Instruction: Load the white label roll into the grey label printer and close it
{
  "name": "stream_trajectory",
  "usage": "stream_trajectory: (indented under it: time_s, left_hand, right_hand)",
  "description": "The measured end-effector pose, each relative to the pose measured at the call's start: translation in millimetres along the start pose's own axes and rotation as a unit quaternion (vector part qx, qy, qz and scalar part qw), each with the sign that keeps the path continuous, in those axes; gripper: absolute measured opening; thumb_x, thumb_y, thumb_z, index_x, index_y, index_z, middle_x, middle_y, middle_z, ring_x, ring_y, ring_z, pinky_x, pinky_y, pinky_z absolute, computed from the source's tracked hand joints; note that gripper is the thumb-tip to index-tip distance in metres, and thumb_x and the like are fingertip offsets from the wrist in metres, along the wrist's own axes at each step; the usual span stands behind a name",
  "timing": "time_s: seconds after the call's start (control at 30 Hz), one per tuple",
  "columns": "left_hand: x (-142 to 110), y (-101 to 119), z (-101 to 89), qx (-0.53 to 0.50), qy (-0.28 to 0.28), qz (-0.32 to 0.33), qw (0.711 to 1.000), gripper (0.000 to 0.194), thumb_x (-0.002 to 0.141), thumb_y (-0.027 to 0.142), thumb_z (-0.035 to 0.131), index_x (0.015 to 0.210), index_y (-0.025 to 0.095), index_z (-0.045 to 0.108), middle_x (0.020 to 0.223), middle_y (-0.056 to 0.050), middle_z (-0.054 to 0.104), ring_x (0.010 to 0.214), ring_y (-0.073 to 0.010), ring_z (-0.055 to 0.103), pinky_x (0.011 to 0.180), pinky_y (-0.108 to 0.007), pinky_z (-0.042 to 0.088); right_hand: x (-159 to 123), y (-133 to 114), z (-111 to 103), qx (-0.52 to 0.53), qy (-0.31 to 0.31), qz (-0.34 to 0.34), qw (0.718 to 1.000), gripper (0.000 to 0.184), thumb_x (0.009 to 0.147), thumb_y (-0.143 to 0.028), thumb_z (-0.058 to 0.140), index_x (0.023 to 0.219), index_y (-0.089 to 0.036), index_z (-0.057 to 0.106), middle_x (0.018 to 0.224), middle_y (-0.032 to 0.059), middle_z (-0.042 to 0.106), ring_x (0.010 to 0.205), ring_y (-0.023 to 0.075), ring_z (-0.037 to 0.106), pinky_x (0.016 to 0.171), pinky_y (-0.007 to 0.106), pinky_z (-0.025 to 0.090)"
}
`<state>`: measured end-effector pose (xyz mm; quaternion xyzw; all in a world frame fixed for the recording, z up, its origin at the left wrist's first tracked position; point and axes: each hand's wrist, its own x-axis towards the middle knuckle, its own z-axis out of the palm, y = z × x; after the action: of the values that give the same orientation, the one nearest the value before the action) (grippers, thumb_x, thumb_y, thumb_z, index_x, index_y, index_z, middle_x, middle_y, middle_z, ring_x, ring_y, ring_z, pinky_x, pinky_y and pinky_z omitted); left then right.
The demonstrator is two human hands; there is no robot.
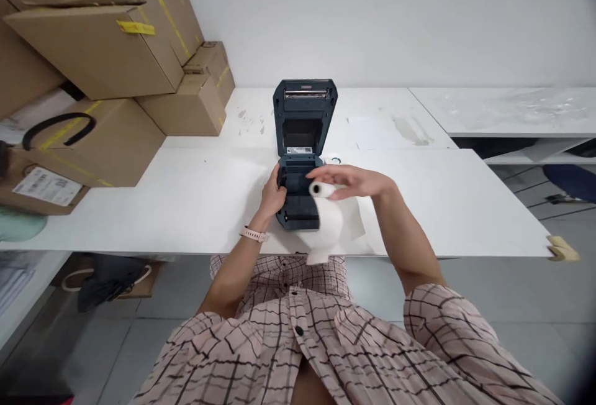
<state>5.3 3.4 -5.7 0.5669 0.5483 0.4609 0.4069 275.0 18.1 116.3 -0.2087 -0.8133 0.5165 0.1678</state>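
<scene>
Dark blue-grey desktop printer (pixel 298 206), boxy, its hinged lid raised at the far side, stands at the middle of a long white table (pixel 433 206), close to the near edge. Stacked brown cardboard boxes (pixel 107 51) with yellow tape occupy the table's left end. A person in a pale pink shirt (pixel 279 343) with a dark check is at the near side. To the right of the printer's far part lies a thin white sheet (pixel 367 133).

The left hand (pixel 271 197) grips the printer's left wall, the thumb bent over the rim and the fingers mostly hidden against the outer side; a pale pink wristband (pixel 254 234) circles that wrist. The right hand (pixel 347 180) reaches in from the right, fingers extended above and thumb below, with a white paper roll (pixel 322 190) held between them. This roll is raised at the printer's right side, its dark-holed end facing left; a loose white strip, blurred, hangs from it toward the near table edge. Smallest, a pale yellow corner guard (pixel 562 248) sits at the table's near right corner.
</scene>
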Motion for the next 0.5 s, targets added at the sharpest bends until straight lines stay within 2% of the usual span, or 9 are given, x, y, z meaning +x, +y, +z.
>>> stream_trajectory:
  time_s: [0.07,0.1,0.13,0.2,0.27,0.33,0.4,0.5]
  left_hand:
    - [-2,3,-0.2,0.004,0.000,-0.015,1.000,0.083,0.081,0.015,0.061,0.161,0.027,0.040,0.165,-0.010,0.048,0.155,-0.0352,0.042,0.126,-0.057,0.034]
    - [-4,4,-0.2,0.006,0.001,-0.021,1.000,0.082,0.081,0.015,0.061,0.161,0.027,0.041,0.165,-0.010,0.048,0.154,-0.0355,0.042,0.126,-0.057,0.035]
    - [-5,6,-0.2,0.006,0.004,-0.022,1.000,0.082,0.082,0.015,0.061,0.160,0.027,0.042,0.165,-0.011,0.048,0.154,-0.0355,0.043,0.126,-0.057,0.035]
    - [-6,8,0.0,0.000,0.009,-0.016,1.000,0.081,0.081,0.015,0.061,0.159,0.028,0.044,0.164,-0.011,0.050,0.152,-0.0349,0.045,0.125,-0.056,0.036]
    - [-7,8,0.1,-0.010,0.010,-0.009,1.000,0.079,0.082,0.015,0.061,0.158,0.029,0.045,0.161,-0.010,0.053,0.150,-0.0337,0.048,0.124,-0.055,0.038]
    - [-7,8,0.1,-0.012,0.010,-0.010,1.000,0.078,0.083,0.016,0.061,0.158,0.029,0.046,0.159,-0.010,0.055,0.149,-0.0325,0.049,0.124,-0.055,0.039]
    - [-7,10,0.1,-0.010,0.007,-0.013,1.000,0.078,0.083,0.015,0.060,0.158,0.029,0.045,0.161,-0.010,0.053,0.151,-0.0315,0.048,0.125,-0.055,0.038]
    - [-7,13,0.0,-0.012,0.004,-0.017,1.000,0.078,0.083,0.013,0.059,0.158,0.029,0.044,0.162,-0.009,0.052,0.152,-0.0308,0.046,0.126,-0.054,0.037]
  right_hand:
    - [-44,4,-1,0.048,0.089,-0.023,0.995,0.057,0.077,-0.053,0.083,0.125,-0.026,0.069,0.108,0.0092,0.076,0.101,0.0290,0.074,0.090,0.053,0.060]
    - [-66,10,1,0.068,0.156,-0.044,0.984,0.052,0.072,-0.058,0.085,0.112,-0.027,0.071,0.094,0.0077,0.074,0.090,0.0293,0.075,0.084,0.054,0.060]
    - [-88,16,4,0.092,0.241,-0.070,0.964,0.050,0.067,-0.063,0.087,0.100,-0.029,0.071,0.084,0.0061,0.069,0.082,0.0294,0.074,0.078,0.054,0.059]
    - [-126,32,12,0.130,0.407,-0.089,0.900,0.050,0.063,-0.069,0.085,0.089,-0.032,0.065,0.079,0.0029,0.060,0.078,0.0308,0.074,0.077,0.056,0.058]
    - [-153,49,18,0.136,0.491,-0.041,0.859,0.047,0.064,-0.067,0.084,0.088,-0.034,0.062,0.082,0.0028,0.061,0.089,0.0348,0.076,0.087,0.060,0.057]
    - [-166,66,18,0.137,0.487,0.042,0.862,0.041,0.065,-0.058,0.088,0.087,-0.033,0.063,0.088,0.0048,0.069,0.108,0.0375,0.075,0.096,0.059,0.055]
    - [-166,83,10,0.143,0.441,0.115,0.878,0.038,0.064,-0.046,0.091,0.086,-0.031,0.066,0.098,0.0082,0.077,0.120,0.0375,0.071,0.097,0.056,0.055]
    - [-145,103,-5,0.125,0.371,0.184,0.902,0.033,0.064,-0.036,0.089,0.087,-0.026,0.069,0.117,0.0138,0.080,0.121,0.0344,0.069,0.092,0.050,0.055]
